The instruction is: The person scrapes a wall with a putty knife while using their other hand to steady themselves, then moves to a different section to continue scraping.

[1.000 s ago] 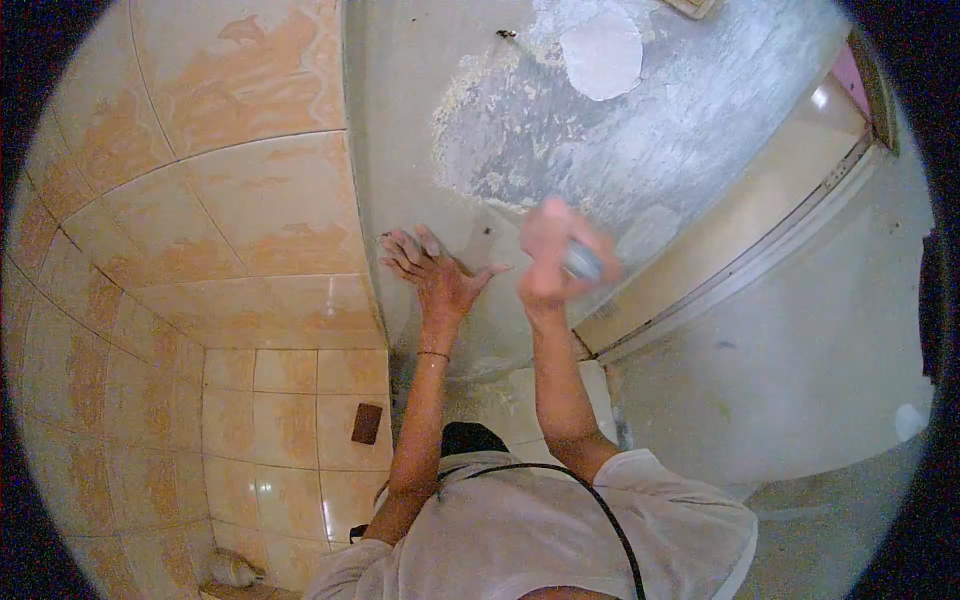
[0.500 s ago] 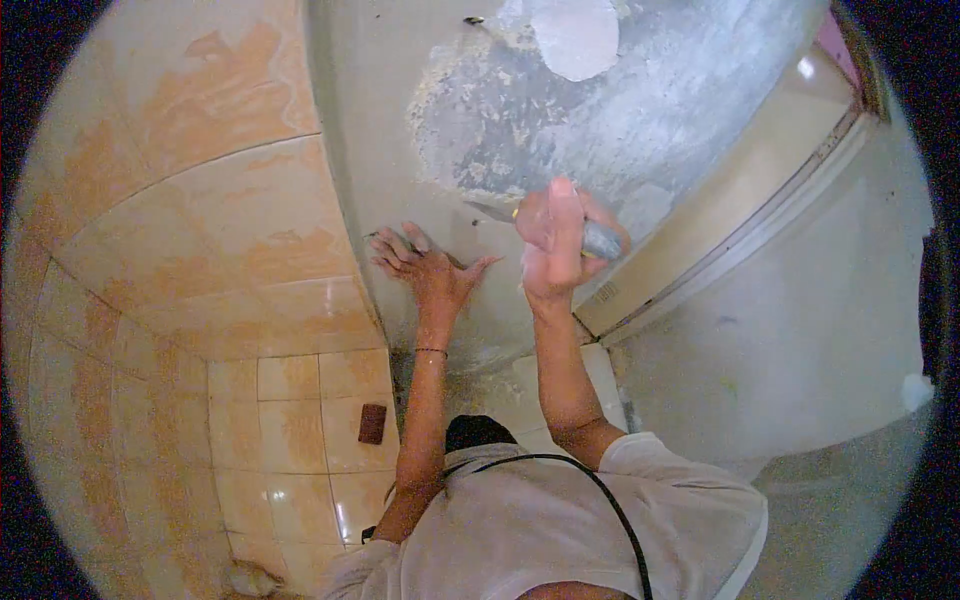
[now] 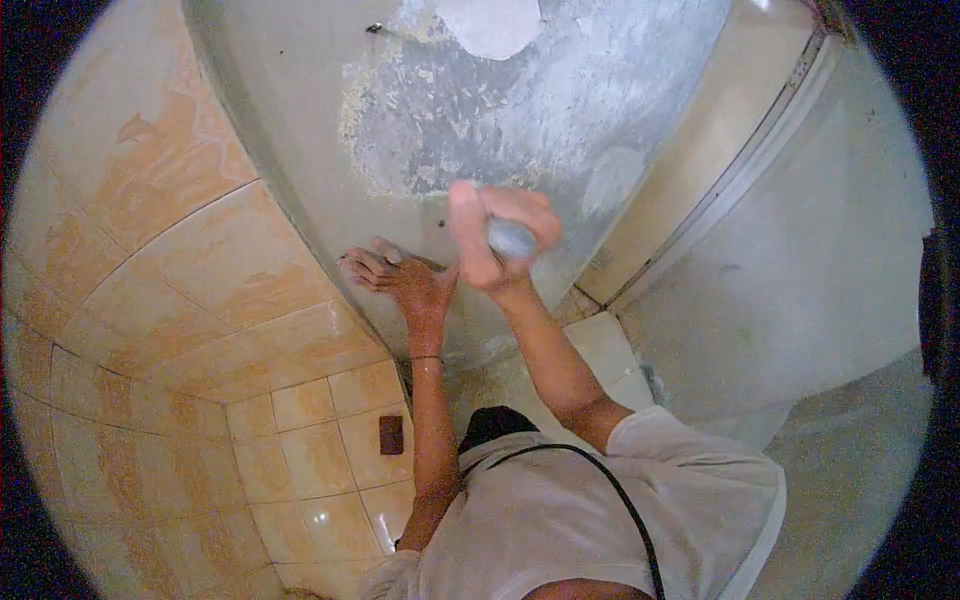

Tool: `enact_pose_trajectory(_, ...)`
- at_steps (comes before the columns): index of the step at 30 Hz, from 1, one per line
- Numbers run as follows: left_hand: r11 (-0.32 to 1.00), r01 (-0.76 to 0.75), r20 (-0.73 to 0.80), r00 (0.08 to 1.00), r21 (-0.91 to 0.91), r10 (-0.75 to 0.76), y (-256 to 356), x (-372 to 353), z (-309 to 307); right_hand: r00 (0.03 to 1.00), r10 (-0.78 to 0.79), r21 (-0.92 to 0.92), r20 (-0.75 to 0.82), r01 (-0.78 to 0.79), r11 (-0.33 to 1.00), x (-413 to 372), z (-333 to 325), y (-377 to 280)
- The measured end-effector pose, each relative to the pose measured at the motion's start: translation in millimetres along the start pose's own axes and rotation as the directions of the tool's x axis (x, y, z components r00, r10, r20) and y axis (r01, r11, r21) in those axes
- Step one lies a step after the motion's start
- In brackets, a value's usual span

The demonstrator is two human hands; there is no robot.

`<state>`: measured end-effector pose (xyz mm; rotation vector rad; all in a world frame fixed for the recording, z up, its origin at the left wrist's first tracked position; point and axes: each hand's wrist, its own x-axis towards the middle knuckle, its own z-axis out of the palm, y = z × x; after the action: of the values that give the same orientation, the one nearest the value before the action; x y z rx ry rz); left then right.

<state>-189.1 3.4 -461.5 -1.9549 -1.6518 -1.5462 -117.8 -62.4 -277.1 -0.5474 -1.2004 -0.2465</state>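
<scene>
My left hand (image 3: 408, 285) lies on the grey wall (image 3: 285, 120) with its fingers spread. Close beside it on the right, my right hand (image 3: 474, 240) is closed around the blue-grey handle of a scraper (image 3: 511, 239). Its thin metal blade runs left toward my left hand and is mostly hidden or blurred. Above both hands is a rough, scraped patch (image 3: 420, 125) with pale, flaky edges. A small dark hole (image 3: 441, 224) shows in the wall just below that patch.
Orange-and-cream tiles (image 3: 190, 220) cover the surface on the left. A dark red-brown block (image 3: 391, 435) rests on the tiles lower down. A pale frame (image 3: 740, 150) borders the wall on the right. Black cable (image 3: 620, 490) crosses my shirt. A dark fixing (image 3: 374, 29) sticks out higher up.
My right hand with the scraper has moved left and slightly down, closer to my left hand. The view has turned, shifting the wall leftward. My left hand stays on the wall.
</scene>
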Motion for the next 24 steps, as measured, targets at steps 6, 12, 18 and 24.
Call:
enact_pose_trajectory(6, 1.0, -0.007, -0.017, 1.0, -0.015, 0.007, 7.0, 4.9, -3.3, 0.995, 0.032, -0.046, 0.094, -0.027, 0.999, 17.6, -21.8, -21.2)
enact_pose_trajectory(12, 1.0, 0.011, 0.032, 0.999, 0.001, -0.011, -7.5, -6.4, 9.0, 0.985, -0.164, -0.22, -0.046, 0.15, 0.964, -6.7, -8.0, 14.8)
enact_pose_trajectory(18, 1.0, 0.028, 0.017, 0.999, -0.004, -0.028, -6.5, -1.7, 5.7, 0.949, 0.314, 0.206, 0.023, -0.312, 0.928, -11.5, -20.1, -9.6)
enact_pose_trajectory(24, 0.999, -0.025, -0.045, 0.999, -0.023, 0.024, 2.9, 2.3, -2.7, 0.999, -0.031, -0.076, -0.014, 0.03, 0.997, -1.4, -29.2, -2.8)
